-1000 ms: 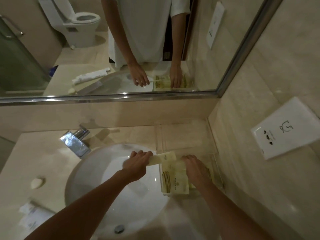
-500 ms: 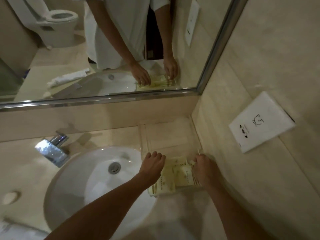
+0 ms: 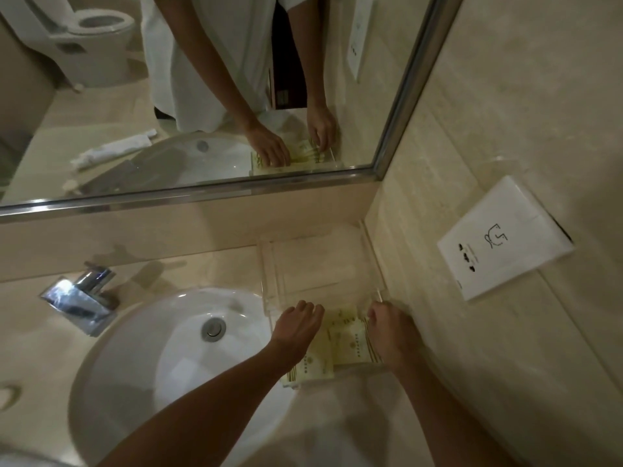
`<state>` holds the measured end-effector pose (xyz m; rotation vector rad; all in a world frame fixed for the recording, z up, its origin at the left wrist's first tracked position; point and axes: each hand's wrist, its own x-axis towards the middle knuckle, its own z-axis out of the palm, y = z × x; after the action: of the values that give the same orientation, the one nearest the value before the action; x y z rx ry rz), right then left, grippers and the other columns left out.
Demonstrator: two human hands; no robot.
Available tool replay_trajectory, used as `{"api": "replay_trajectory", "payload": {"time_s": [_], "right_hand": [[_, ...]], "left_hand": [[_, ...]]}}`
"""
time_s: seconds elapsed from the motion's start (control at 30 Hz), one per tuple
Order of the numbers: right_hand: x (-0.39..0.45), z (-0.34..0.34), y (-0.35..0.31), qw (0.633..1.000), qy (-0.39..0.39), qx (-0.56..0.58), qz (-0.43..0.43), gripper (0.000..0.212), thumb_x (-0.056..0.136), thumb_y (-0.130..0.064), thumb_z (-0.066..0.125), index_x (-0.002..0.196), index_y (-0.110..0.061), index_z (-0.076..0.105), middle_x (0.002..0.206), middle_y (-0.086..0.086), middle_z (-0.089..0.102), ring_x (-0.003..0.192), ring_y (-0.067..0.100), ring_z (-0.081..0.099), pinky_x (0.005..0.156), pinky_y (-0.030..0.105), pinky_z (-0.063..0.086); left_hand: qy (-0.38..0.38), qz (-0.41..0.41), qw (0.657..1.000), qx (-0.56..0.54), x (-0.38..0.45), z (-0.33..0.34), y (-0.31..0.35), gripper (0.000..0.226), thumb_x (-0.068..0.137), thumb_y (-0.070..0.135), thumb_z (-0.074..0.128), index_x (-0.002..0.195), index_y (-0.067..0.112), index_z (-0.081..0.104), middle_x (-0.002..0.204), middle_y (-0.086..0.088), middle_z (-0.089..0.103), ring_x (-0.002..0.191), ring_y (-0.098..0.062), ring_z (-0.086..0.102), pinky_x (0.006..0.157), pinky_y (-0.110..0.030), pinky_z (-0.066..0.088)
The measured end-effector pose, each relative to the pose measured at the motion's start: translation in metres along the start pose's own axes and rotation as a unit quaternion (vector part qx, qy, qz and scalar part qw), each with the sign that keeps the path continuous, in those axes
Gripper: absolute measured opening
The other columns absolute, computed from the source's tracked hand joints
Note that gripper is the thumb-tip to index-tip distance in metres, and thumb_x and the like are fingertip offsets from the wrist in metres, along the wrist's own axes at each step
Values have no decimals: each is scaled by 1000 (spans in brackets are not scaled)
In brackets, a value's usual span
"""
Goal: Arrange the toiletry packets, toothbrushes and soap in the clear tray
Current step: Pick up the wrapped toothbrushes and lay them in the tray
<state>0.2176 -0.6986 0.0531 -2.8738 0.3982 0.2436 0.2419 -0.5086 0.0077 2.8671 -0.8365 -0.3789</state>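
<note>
The pale packets [image 3: 344,345] lie in the near end of the clear tray [image 3: 269,264], which sits in the counter corner to the right of the sink [image 3: 161,348], against the right wall. Its far end shows nothing in it. Your left hand [image 3: 298,326] rests on the left packets, fingers bent over them; your right hand [image 3: 387,326] presses the right ones at the tray's right wall. From this angle I cannot tell whether either hand actually pinches a packet or only pushes.

The nearest left packet seems to hang past the tray's near left corner, just beside the basin. If you slide the stack left, it could tip into the sink. The tray is hard to see; a firm push could shift it. No toothbrush or soap is visible in the tray.
</note>
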Motion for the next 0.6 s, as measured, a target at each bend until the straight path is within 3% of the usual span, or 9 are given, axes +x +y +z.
{"api": "replay_trajectory", "payload": {"time_s": [0.17, 0.4, 0.6], "right_hand": [[2, 0, -1, 1000, 5, 1, -13, 15, 92, -17, 51, 89, -19, 66, 93, 1, 70, 84, 22, 67, 69, 29, 51], [2, 4, -3, 998, -12, 27, -63, 12, 92, -15, 48, 92, -18, 60, 102, 1, 65, 91, 23, 62, 70, 30, 43], [1, 4, -12, 995, -5, 32, -92, 19, 89, -12, 50, 101, -20, 63, 107, -4, 63, 98, 20, 60, 69, 26, 38]], "left_hand": [[6, 21, 999, -35, -3, 11, -2, 67, 76, -12, 62, 135, 4, 34, 124, -16, 54, 106, -28, 53, 86, -40, 52], [41, 39, 997, -47, -5, 8, -10, 41, 86, -1, 51, 126, 5, 46, 124, -14, 58, 110, -27, 55, 97, -38, 47], [58, 42, 997, -17, -18, -2, -26, 25, 90, 8, 46, 114, 8, 52, 111, -10, 61, 94, -24, 56, 84, -36, 48]]}}
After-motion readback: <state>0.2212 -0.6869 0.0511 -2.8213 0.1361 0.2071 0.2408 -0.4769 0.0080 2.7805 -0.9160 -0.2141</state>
